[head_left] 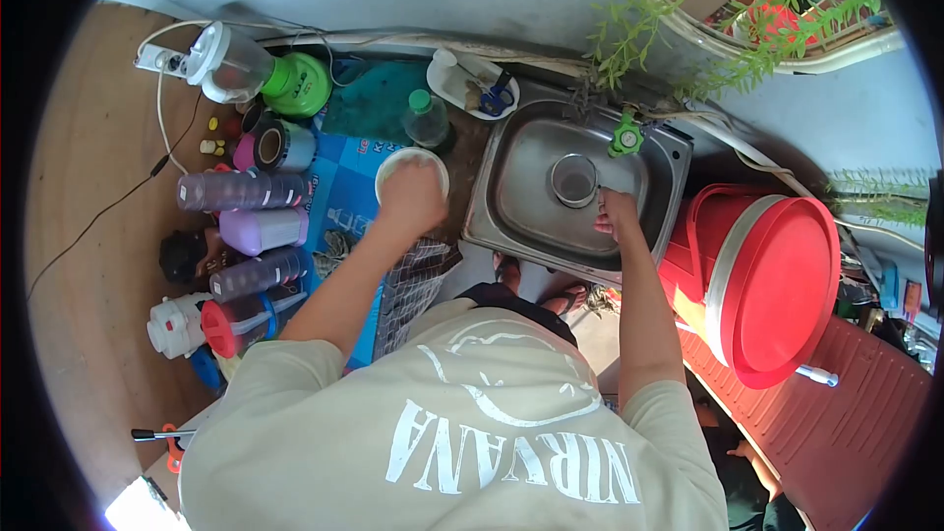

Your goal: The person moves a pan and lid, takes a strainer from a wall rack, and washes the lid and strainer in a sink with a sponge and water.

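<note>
My left hand point(413, 195) is closed over a round white bowl point(384, 174) left of the sink, covering much of its opening. Whatever its fingers hold, if anything, is hidden. My right hand point(618, 213) is closed at the side of a small round metal-rimmed cup point(574, 180), apparently on its handle. This cup is over the basin of the stainless steel sink point(521, 211). Just beyond it, a green-handled tap point(626, 135) stands at the sink's back edge.
A green-capped bottle point(425, 118) and a white tray point(462, 79) with blue-handled scissors point(497, 96) stand behind the bowl. Further left are a green blender point(297, 86) and several containers. A red lidded bucket point(777, 290) is right of the sink. Plants hang at the back.
</note>
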A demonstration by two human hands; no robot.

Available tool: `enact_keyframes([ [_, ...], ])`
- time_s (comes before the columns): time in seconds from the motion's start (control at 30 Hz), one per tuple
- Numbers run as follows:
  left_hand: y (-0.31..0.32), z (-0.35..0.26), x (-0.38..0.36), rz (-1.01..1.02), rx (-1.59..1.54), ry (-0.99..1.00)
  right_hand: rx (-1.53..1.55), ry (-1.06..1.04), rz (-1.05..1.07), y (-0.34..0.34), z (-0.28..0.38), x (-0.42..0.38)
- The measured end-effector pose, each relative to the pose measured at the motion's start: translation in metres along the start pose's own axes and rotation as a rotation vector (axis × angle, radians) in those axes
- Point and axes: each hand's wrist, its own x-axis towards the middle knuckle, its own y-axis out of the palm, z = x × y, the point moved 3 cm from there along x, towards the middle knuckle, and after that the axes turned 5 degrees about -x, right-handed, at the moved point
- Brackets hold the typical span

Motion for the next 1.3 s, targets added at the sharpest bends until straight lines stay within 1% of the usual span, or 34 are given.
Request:
enact_keyframes([
  [0.03, 0.014, 0.029, -0.005, 0.028, 0.095, -0.011, 0.069, 0.044, 0.068, -0.002, -0.006, 0.000],
  [0.07, 0.023, 0.046, -0.006, 0.029, 0.090, -0.012, 0.064, 0.044, 0.066, -0.006, -0.009, -0.002],
  [0.13, 0.045, 0.069, -0.003, 0.218, -0.021, 0.003, 0.221, 0.095, 0.192, -0.009, -0.014, -0.007],
  [0.27, 0.057, 0.079, 0.009, 0.197, -0.134, 0.011, 0.273, 0.117, 0.242, -0.014, -0.020, -0.019],
  [0.33, 0.052, 0.082, 0.012, 0.214, -0.271, 0.015, 0.322, 0.121, 0.269, -0.014, -0.021, -0.024],
  [0.47, 0.049, 0.083, 0.015, 0.247, -0.260, -0.035, 0.356, 0.131, 0.313, -0.013, -0.023, -0.030],
  [0.53, 0.052, 0.090, 0.018, 0.192, -0.363, -0.100, 0.423, 0.151, 0.347, -0.013, -0.027, -0.029],
  [0.57, 0.052, 0.091, 0.018, 0.189, -0.363, -0.101, 0.423, 0.149, 0.348, -0.014, -0.028, -0.030],
  [0.63, 0.047, 0.095, 0.017, 0.052, -0.388, -0.211, 0.433, 0.131, 0.342, -0.014, -0.032, -0.033],
  [0.67, 0.045, 0.094, 0.014, 0.052, -0.387, -0.212, 0.433, 0.132, 0.343, -0.015, -0.033, -0.035],
  [0.73, 0.033, 0.092, 0.007, -0.204, -0.434, -0.203, 0.432, 0.147, 0.349, -0.016, -0.035, -0.039],
  [0.77, 0.024, 0.084, 0.003, -0.204, -0.434, -0.204, 0.431, 0.147, 0.350, -0.017, -0.037, -0.039],
  [0.83, 0.001, 0.064, -0.006, -0.315, -0.420, -0.205, 0.489, 0.165, 0.377, -0.021, -0.042, -0.038],
  [0.87, -0.006, 0.051, -0.009, -0.311, -0.425, -0.201, 0.490, 0.166, 0.369, -0.024, -0.043, -0.039],
  [0.93, -0.016, 0.020, -0.015, -0.447, -0.516, -0.082, 0.550, 0.173, 0.393, -0.027, -0.044, -0.040],
  [0.97, -0.009, 0.007, -0.013, -0.440, -0.526, -0.072, 0.555, 0.173, 0.378, -0.031, -0.045, -0.041],
  [1.03, 0.011, -0.024, -0.007, -0.390, -0.529, 0.016, 0.600, 0.205, 0.415, -0.034, -0.045, -0.041],
  [1.07, 0.023, -0.047, -0.003, -0.336, -0.550, 0.003, 0.605, 0.201, 0.404, -0.036, -0.045, -0.042],
  [1.1, 0.049, -0.060, 0.007, -0.232, -0.592, -0.006, 0.628, 0.198, 0.419, -0.038, -0.044, -0.043],
  [1.17, 0.084, -0.097, 0.024, -0.187, -0.579, 0.146, 0.645, 0.195, 0.420, -0.039, -0.033, -0.056],
  [1.2, 0.109, -0.112, 0.038, -0.185, -0.586, 0.156, 0.648, 0.190, 0.410, -0.040, -0.033, -0.055],
  [1.27, 0.151, -0.143, 0.062, -0.426, -0.276, 0.445, 0.639, 0.184, 0.465, -0.045, -0.036, -0.055],
  [1.3, 0.162, -0.153, 0.069, -0.420, -0.291, 0.454, 0.610, 0.179, 0.454, -0.046, -0.031, -0.060],
])
